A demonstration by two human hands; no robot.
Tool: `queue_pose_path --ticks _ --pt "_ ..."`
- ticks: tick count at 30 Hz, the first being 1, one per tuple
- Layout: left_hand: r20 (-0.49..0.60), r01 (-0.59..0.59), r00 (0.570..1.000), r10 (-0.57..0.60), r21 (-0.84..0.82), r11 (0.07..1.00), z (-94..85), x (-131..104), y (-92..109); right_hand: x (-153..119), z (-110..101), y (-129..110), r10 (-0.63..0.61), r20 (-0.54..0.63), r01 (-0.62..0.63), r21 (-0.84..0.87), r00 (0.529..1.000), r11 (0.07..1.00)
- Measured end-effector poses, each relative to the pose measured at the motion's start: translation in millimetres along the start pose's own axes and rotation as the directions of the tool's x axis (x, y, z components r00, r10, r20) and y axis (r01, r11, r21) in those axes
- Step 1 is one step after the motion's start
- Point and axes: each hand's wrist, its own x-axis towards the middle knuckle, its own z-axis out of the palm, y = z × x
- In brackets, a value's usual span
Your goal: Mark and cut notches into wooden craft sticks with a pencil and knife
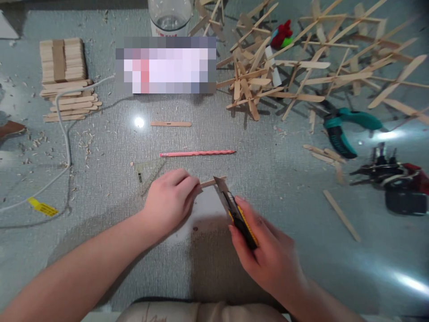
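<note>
My left hand [172,194] is closed on a wooden craft stick [208,183], whose right end sticks out past my fingers. In my right hand [268,250] is a black and yellow utility knife [239,219], its blade out and lying at the stick's free end. Whether the blade has entered the wood, I cannot tell. Part of the stick is hidden beneath my left fingers. A pink pencil [197,153] lies just beyond my hands, near a clear set square [144,176] partly behind my left hand. Farther off lies another craft stick [170,124] with a small slot at its middle.
Bundled craft sticks [72,60] and loose ones lie at the left by a white cable [63,134]. Crossed-stick assemblies [298,67] fill the back right. Teal-handled pliers [348,123], binder clips [382,167] and a loose stick [342,215] are at the right. A bottle [170,20] stands behind.
</note>
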Motion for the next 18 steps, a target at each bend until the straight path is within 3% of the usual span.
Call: queue_pose_path --ticks 3,6,18 --pt "0.031 -0.122 0.992 0.118 0.166 0.979 3.1 -5.0 2.0 -1.0 0.8 0.3 0.005 0.034 -0.004 -0.002 0.999 1.0" --pt "0.053 -0.193 0.981 0.186 0.203 0.96 2.5 -8.0 2.7 -2.6 1.1 0.8 0.007 0.06 -0.007 0.004 0.998 1.0" --pt "0.032 -0.175 0.985 0.172 0.232 0.957 7.0 -9.6 4.2 -3.6 2.0 -2.4 -0.012 0.093 0.017 -0.047 0.996 0.999"
